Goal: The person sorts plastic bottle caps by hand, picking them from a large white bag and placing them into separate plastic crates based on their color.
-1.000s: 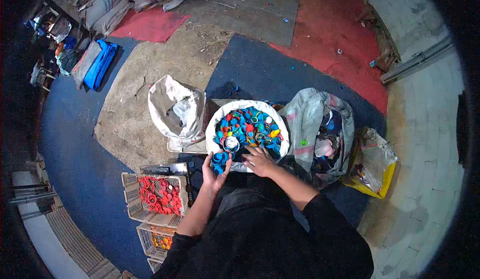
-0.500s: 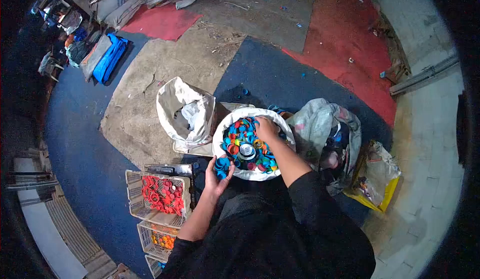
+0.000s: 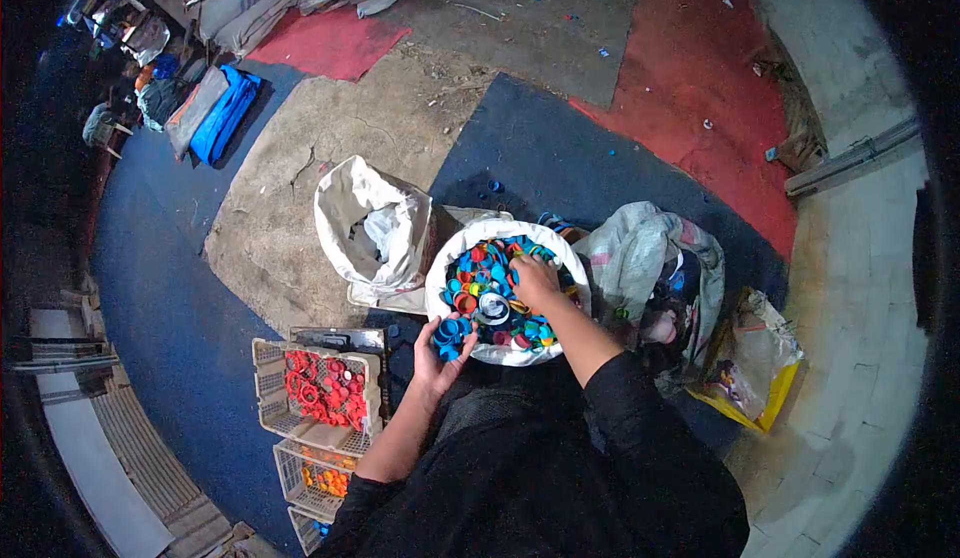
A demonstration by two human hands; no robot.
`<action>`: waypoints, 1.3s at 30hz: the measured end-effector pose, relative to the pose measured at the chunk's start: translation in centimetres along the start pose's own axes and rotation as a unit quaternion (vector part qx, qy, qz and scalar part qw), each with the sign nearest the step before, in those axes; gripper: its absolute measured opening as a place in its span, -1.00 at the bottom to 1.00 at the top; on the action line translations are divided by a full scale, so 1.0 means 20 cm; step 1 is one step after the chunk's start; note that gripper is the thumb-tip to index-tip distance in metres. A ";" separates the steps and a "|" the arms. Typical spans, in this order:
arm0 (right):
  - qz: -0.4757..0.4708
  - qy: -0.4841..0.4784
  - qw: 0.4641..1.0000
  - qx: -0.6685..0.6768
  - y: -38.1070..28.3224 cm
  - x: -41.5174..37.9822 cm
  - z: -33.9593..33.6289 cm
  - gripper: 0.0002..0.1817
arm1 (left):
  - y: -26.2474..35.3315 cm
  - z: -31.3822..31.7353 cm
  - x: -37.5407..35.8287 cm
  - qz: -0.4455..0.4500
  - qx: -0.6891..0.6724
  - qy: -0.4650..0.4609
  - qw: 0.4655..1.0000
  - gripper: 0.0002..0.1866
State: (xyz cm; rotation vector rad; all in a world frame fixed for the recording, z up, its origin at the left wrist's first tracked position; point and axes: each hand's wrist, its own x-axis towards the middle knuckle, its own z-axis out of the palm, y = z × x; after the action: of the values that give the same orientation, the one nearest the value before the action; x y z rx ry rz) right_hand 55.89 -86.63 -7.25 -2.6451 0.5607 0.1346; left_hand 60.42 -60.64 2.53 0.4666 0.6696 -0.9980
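A white sack [image 3: 436, 298] with a rolled rim stands before me, full of mixed plastic bottle caps [image 3: 484, 276], mostly blue with some red, yellow and green. At the sack's near left edge, my left hand [image 3: 437, 358] is cupped round several blue bottle caps [image 3: 453, 337]. My right hand [image 3: 534, 283] reaches into the sack from the right, its fingertips down among the caps. Whether those fingers hold a cap is hidden. A larger white round cap [image 3: 493, 308] lies on the heap near the middle.
Left of my body are plastic crates, one with red caps [image 3: 325, 388], another with orange caps [image 3: 327, 480]. An open white bag [image 3: 340, 233] stands beyond them. To the right are a woven sack [image 3: 625, 248] and a yellow-edged bag [image 3: 765, 398].
My right hand has shifted slightly toward me and to the right over the caps. My left hand, still full of blue caps, has moved slightly right. The view has shifted a little.
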 end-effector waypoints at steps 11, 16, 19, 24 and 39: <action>0.031 0.048 0.881 0.470 0.03 -0.25 -0.09 -0.67 | -0.07 0.06 0.02 0.007 0.001 -0.020 1.000 -0.59; 0.121 -0.025 0.607 0.785 -0.06 -0.44 -0.26 -0.67 | -0.13 0.14 0.04 -0.023 -0.015 -0.035 0.999 -0.58; 0.099 -0.019 0.529 0.842 -0.11 -0.51 -0.34 -0.71 | -0.17 0.21 0.05 -0.033 0.003 -0.040 0.999 -0.58; 0.080 0.012 0.540 0.838 -0.13 -0.55 -0.37 -0.81 | -0.22 0.23 0.11 -0.052 0.028 -0.045 0.997 -0.58; -0.179 0.146 0.950 0.211 -0.39 -0.67 -0.59 -0.86 | -0.22 0.16 0.18 -0.064 0.048 -0.110 0.991 -0.66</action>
State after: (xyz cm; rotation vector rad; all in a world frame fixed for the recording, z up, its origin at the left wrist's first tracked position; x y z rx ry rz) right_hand 46.85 -80.26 8.89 -2.3020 0.1597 -0.4453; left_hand 58.81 -67.00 1.92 0.3933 0.4581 -1.1877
